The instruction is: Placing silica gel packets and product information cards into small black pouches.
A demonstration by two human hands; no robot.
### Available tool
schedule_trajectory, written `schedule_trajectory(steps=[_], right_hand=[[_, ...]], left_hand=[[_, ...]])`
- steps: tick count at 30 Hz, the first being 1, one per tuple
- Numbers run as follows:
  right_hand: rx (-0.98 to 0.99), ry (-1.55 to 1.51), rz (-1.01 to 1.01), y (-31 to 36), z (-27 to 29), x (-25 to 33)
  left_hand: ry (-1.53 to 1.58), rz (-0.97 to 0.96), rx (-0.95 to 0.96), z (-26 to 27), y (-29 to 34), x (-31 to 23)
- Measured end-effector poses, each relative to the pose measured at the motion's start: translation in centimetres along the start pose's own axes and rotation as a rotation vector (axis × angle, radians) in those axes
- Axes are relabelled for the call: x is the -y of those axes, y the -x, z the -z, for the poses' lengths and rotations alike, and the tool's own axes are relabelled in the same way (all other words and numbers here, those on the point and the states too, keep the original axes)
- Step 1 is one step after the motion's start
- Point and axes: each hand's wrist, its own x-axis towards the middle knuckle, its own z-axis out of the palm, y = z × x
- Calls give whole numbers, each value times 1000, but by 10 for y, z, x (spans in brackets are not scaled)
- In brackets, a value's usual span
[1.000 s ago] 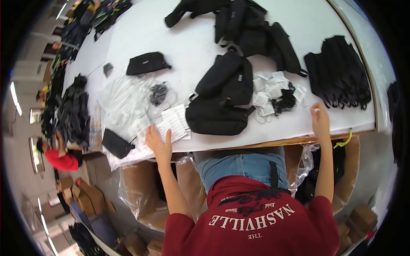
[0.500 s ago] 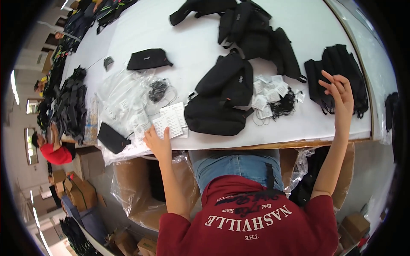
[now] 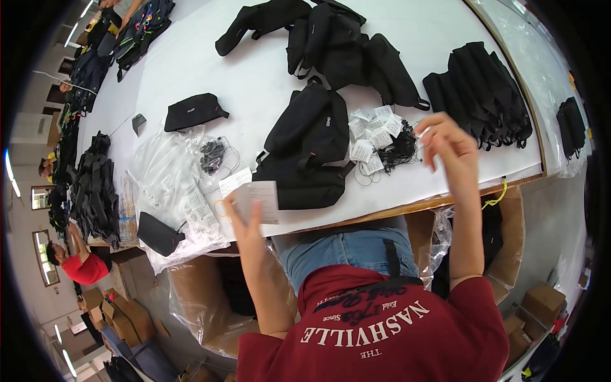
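My left hand (image 3: pixel 247 228) pinches a white printed card (image 3: pixel 262 198), lifted above the table's front edge. Another printed card (image 3: pixel 235 181) lies just behind it. My right hand (image 3: pixel 450 149) hovers at the right edge of a heap of white tags (image 3: pixel 372 137) with tangled black strings (image 3: pixel 398 151). Its fingers are bent together, with a speck of white by their tips; what they hold is hidden. Between my hands lies a black backpack (image 3: pixel 305 140). To the left are a black pouch (image 3: pixel 194 113) and a second black pouch (image 3: pixel 161 233).
A clear plastic bag (image 3: pixel 162 165) with tags lies at left, beside a bundle of black strings (image 3: pixel 212 155). Black bags (image 3: pixel 331 51) are heaped at the back, and stacked black pieces (image 3: pixel 477 95) sit at right. Open cartons (image 3: pixel 203 299) stand under the table edge.
My left hand has picked up a printed card from the table. My right hand has come down and left, from above the stacked black pieces to the tag heap. The whole view has shifted.
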Motion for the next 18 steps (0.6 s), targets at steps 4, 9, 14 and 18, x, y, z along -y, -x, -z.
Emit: schedule_trajectory(steps=[4, 9, 14, 18], right_hand=[[224, -342, -399, 19, -50, -21], [271, -190, -403, 34, -94, -32], [224, 26, -298, 35, -101, -29], [246, 136, -374, 33, -96, -24]], left_hand=[[-104, -68, 329, -29, 7, -19], [258, 128, 402, -52, 23, -25], [92, -53, 283, -65, 32, -24], [-61, -242, 272, -65, 33, -30]])
